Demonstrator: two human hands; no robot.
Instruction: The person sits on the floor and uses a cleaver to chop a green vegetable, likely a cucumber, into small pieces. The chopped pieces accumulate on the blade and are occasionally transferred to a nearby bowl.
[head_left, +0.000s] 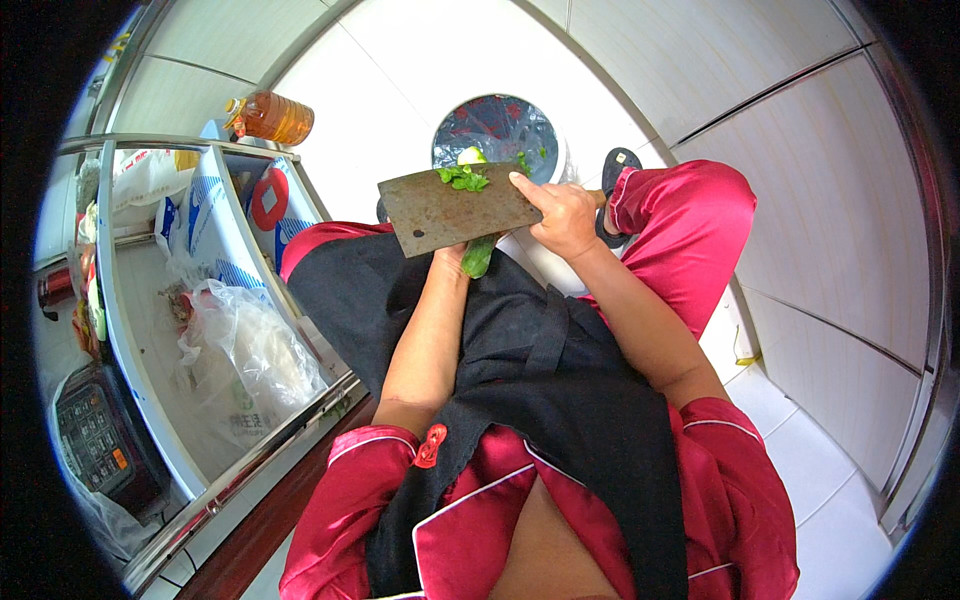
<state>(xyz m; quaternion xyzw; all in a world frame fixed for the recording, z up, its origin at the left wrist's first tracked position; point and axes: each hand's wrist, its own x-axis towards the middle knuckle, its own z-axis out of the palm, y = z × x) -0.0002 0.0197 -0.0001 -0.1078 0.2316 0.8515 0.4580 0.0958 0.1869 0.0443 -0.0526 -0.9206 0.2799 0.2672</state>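
Observation:
My right hand (561, 210) grips a wide cleaver (457, 210) by its wooden handle (597, 198), the forefinger stretched along the blade. Bits of green peel (463, 178) cling to the blade's top face. Mostly hidden under the blade, my left hand (450, 256) holds a cucumber (478, 256). The cucumber's dark green end sticks out towards me, while a pale, peeled-looking part shows past the far edge of the blade. Just beyond the cleaver, a round bin (496, 124) with a dark plastic liner stands on the floor, with some green scraps by its near right side.
To the left is a metal-framed rack (109, 315) holding blue-and-white boxes (214, 217), a clear plastic bag (251, 345) and a dark appliance with a keypad (105, 431). A bottle of amber liquid (274, 118) stands at its far end. Tiled panels (832, 210) rise on the right.

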